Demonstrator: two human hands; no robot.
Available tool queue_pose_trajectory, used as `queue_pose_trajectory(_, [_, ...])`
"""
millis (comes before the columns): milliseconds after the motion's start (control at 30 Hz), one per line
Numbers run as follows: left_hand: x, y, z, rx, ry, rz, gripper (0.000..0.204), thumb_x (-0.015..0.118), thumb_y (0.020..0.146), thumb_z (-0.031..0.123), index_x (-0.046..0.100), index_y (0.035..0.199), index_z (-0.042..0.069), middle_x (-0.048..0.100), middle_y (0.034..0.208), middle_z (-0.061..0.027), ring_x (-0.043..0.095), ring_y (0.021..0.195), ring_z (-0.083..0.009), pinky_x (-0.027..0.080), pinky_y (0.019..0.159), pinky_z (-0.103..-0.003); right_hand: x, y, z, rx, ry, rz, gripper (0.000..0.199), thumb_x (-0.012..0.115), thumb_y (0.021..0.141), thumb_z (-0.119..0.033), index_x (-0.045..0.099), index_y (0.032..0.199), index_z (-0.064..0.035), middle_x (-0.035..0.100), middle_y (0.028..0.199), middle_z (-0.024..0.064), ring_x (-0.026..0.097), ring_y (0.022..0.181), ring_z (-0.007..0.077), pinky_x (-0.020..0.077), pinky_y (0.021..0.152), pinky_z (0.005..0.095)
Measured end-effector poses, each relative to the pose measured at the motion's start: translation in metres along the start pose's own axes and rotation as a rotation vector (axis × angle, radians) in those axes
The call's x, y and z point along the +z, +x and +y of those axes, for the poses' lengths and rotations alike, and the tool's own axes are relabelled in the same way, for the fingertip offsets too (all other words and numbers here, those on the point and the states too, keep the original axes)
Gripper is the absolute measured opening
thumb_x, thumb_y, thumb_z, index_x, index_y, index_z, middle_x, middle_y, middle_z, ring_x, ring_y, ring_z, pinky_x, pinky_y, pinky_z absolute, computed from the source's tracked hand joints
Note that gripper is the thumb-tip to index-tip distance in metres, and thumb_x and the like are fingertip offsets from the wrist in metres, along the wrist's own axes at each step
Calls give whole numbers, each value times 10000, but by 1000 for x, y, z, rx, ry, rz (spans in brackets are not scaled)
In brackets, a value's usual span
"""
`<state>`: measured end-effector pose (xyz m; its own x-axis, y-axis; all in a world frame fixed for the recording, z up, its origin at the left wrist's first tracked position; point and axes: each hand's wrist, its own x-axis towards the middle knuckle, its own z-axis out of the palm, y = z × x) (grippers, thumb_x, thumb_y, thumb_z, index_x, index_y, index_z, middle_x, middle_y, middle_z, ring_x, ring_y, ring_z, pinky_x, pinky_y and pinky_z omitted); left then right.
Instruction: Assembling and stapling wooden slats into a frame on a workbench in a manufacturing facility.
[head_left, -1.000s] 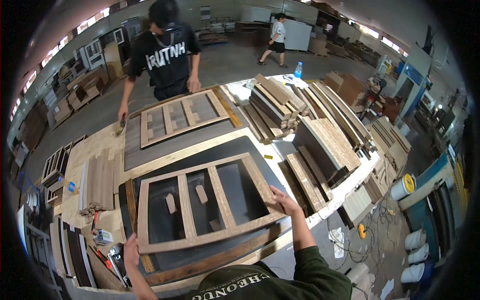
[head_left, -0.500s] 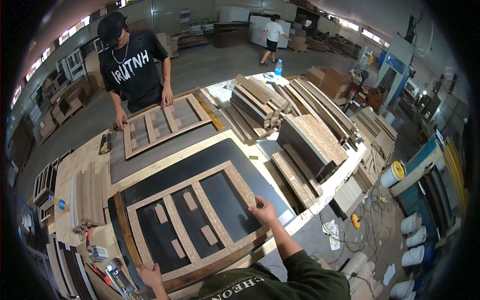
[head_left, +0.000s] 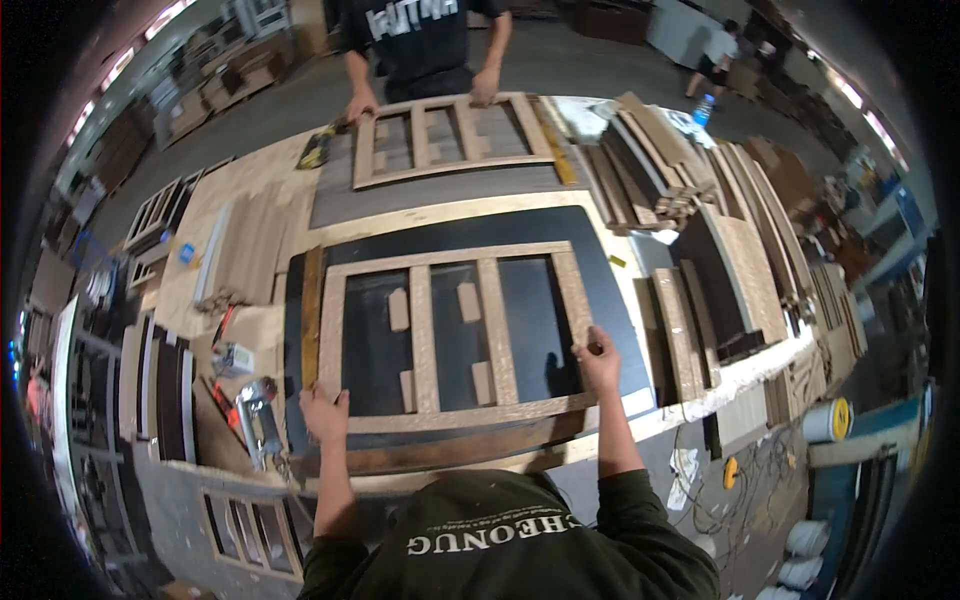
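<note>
My dark green shirt [head_left: 470, 497] lies at 6 o'clock, a large line of white lettering across it with smaller print alongside. My left hand [head_left: 325, 413] is at the lower corner of the wooden frame [head_left: 423, 340], towards 8 o'clock, thumb parted from the fingers; I cannot tell whether they pinch the wood. My right hand [head_left: 600, 362] is at the frame's side just past 3, fingers bent, thumb at the edge; whether they press together is unclear too.

The frame lies before me over one black panel [head_left: 540, 226], its four uprights making three openings. Four small blocks [head_left: 399, 310] show inside, two in the left opening, two in the middle one.

Further out, one silver tool [head_left: 262, 420] lies at 8, and a pile of slats [head_left: 245, 250] at 10. At 12, a co-worker [head_left: 420, 50], black shirt lettered in white, has two hands at a second frame [head_left: 465, 133]. One blue-labelled bottle [head_left: 703, 110] stands between 1 and 2.
</note>
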<state>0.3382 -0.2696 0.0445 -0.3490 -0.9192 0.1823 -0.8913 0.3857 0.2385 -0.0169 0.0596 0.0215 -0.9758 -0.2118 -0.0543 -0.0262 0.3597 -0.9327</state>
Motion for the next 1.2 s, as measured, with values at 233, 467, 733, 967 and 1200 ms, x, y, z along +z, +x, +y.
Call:
queue_pose_trajectory(233, [2, 5, -9, -34, -26, 34, 582, 749, 684, 293, 568, 1117, -53, 500, 1050, -188, 497, 1004, -363, 444, 857, -418, 16, 14, 12, 32, -36, -10, 619, 785, 669, -176, 550, 1223, -29, 619, 1134, 153, 595, 1037, 250, 456, 901, 342])
queue_pose_trajectory(467, [-4, -7, -4, -49, -43, -8, 607, 748, 681, 336, 563, 1126, -33, 503, 1087, -214, 496, 1031, -377, 433, 885, -427, -5, -10, -23, 33, -213, -13, 605, 770, 672, -93, 539, 1227, -24, 605, 1131, 131, 596, 970, 210, 474, 860, 319])
queue_pose_trajectory(733, [12, -45, -52, 13, 82, -13, 645, 689, 769, 303, 456, 1247, -61, 439, 1215, -258, 447, 1127, -406, 403, 936, -445, 12, -19, -18, -75, -399, -16, 620, 803, 593, -210, 594, 1167, -110, 627, 1106, 122, 565, 1000, 335, 444, 916, 399])
queue_pose_trajectory(967, [-12, -41, -10, -128, 205, -196, 628, 658, 798, 304, 441, 1284, -29, 423, 1251, -223, 439, 1143, -387, 376, 949, -443, 4, -20, -10, -126, -552, -35, 691, 783, 630, -257, 503, 1251, -140, 574, 1186, 129, 503, 1057, 362, 378, 946, 396])
queue_pose_trajectory(1200, [23, -44, -38, -110, 177, -25, 668, 623, 812, 376, 376, 1354, 73, 365, 1375, -128, 353, 1264, -325, 338, 964, -509, 9, -17, -4, -91, -616, 22, 713, 760, 673, -301, 464, 1287, -93, 546, 1148, 167, 485, 1076, 351, 399, 930, 409])
